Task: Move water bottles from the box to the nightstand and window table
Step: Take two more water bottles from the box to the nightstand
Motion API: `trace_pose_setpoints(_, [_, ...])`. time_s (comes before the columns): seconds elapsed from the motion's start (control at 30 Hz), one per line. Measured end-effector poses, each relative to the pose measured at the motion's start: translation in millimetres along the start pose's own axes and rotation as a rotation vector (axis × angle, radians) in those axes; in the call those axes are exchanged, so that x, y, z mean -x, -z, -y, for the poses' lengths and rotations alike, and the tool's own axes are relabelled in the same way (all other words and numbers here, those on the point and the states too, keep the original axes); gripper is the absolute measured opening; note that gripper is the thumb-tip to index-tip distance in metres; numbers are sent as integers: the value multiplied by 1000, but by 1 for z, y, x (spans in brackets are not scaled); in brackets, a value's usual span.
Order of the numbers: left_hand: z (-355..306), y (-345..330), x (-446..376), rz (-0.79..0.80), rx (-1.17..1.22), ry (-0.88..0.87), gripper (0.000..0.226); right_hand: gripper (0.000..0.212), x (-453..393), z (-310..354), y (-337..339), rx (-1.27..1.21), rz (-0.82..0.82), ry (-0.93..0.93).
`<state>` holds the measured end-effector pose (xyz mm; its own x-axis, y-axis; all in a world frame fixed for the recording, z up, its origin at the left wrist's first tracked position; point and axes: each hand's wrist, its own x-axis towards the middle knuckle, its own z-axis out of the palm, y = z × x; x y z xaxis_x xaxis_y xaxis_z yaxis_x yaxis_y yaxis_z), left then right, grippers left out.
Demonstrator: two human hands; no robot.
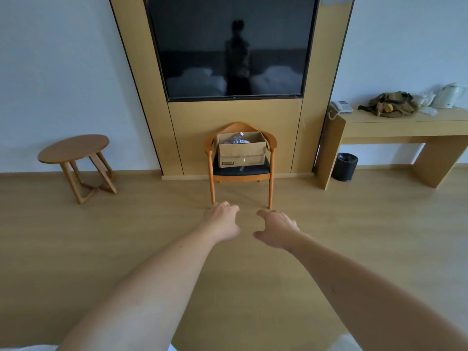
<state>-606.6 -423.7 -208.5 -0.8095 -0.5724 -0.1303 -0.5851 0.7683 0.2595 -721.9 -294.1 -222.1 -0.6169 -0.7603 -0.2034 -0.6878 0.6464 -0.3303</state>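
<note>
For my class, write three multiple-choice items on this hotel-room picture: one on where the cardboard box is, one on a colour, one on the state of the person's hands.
1. Where does the cardboard box sit?
A. on the round side table
B. on the seat of the wooden chair
C. on the floor

2. What colour is the waste bin beside the desk?
A. black
B. white
C. red

3. What are the hands doing?
A. each grips a bottle
B. both carry the box
C. both reach forward and hold nothing

Answers: 1 B, the box rests on the wooden chair below the television. 2 A, the bin is dark black. 3 C, the left hand and right hand are stretched out with loose, bare fingers.
</note>
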Motion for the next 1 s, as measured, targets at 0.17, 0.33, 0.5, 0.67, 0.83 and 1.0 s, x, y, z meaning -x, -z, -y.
trace_pose_setpoints(0.17, [13, 7, -84, 38, 40, -1, 61, 70, -86, 4, 11, 19, 32, 16])
trace_pose_setpoints(0.33, [44, 13, -189, 50, 38, -43, 63, 69, -186, 15, 19, 38, 21, -11])
trace_pose_setpoints(0.5, [85, 31, -294, 87, 11, -110, 62, 68, -283, 39, 35, 43, 23, -88])
trace_pose_setpoints(0.67, [117, 72, -378, 50, 34, -188, 62, 56, -364, 67, 61, 67, 0, -120])
trace_pose_setpoints(0.83, [136, 90, -442, 21, 52, -235, 59, 49, -426, 78, 69, 94, -22, -126])
trace_pose_setpoints(1.0, [156, 87, -522, 42, 19, -240, 52, 48, -511, 71, 73, 91, 5, -133])
